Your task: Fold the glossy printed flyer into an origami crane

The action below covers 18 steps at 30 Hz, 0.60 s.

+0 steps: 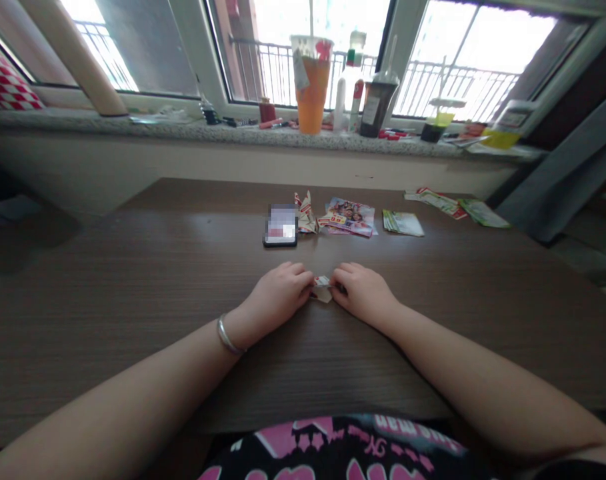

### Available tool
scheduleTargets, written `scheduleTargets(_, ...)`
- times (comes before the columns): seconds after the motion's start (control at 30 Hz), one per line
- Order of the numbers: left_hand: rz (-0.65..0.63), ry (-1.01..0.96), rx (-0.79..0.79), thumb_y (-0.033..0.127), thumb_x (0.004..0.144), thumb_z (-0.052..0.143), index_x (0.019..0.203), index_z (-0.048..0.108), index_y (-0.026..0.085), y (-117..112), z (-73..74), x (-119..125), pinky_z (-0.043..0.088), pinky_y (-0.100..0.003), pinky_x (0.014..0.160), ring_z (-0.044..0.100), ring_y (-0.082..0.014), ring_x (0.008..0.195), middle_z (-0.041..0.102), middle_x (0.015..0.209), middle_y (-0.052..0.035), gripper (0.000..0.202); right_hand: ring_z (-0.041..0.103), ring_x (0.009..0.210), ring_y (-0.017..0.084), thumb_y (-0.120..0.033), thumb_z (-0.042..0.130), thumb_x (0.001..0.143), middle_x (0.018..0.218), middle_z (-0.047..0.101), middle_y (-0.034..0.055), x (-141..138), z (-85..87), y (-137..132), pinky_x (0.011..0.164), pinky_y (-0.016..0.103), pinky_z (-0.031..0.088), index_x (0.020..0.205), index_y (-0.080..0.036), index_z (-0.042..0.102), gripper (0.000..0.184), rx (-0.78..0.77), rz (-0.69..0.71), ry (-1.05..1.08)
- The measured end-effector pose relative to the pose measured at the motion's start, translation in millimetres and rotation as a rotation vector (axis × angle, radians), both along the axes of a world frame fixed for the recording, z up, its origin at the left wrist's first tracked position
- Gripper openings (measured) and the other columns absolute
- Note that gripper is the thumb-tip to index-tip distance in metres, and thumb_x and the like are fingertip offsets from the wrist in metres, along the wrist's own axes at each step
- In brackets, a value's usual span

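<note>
Between my two hands is a small folded piece of paper (322,292), whitish with red print, just above or on the brown table. My left hand (284,290), with a silver bangle at its wrist, is closed on the paper's left side. On the right side, my right hand (360,292) pinches it with curled fingers. Parts of the paper are hidden behind the fingers. Just beyond the hands lies a phone (281,225) with its screen lit and blurred. Beside the phone stands a folded paper figure (307,217) with pointed tips.
Printed leaflets (351,217) lie right of the paper figure. A stack of green-white cards (403,223) and more colourful packets (443,202) are farther right. On the windowsill (173,128) stand an orange drink cup (313,87), a dark cup (377,107) and bottles.
</note>
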<state>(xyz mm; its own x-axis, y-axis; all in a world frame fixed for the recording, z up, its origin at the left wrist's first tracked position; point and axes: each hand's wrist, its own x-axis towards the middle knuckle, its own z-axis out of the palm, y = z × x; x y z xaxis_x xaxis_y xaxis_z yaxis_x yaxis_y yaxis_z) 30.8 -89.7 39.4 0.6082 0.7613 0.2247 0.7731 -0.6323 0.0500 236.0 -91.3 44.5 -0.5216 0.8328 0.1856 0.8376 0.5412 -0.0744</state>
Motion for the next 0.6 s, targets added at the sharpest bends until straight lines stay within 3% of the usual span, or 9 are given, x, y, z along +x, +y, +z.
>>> scheduleTargets(0.3, 0.070, 0.171, 0.085, 0.023, 0.087, 0.054, 0.081, 0.062, 0.017, -4.6, 10.9, -8.7, 0.043, -0.030, 0.064, 0.059, -0.0208, 0.077, 0.062, 0.082, -0.0055, 0.011, 0.059, 0.086, 0.019, -0.025, 0.058, 0.084, 0.088, 0.068, 0.0038, 7.7, 2.7, -0.9, 0.068, 0.027, 0.039, 0.081, -0.022, 0.061, 0.006, -0.036, -0.052, -0.011)
scheduleTargets(0.6, 0.095, 0.222, 0.096, 0.019, 0.088, 0.052, 0.078, 0.062, 0.017, -10.9, 15.7, -5.0, 0.040, -0.032, 0.057, 0.060, -0.0242, 0.074, 0.064, 0.080, -0.0077, 0.014, 0.058, 0.082, 0.020, -0.024, 0.057, 0.085, 0.087, 0.068, 0.0041, 9.2, 3.3, -0.4, 0.065, 0.028, 0.038, 0.080, -0.022, 0.062, 0.007, -0.020, -0.033, -0.022)
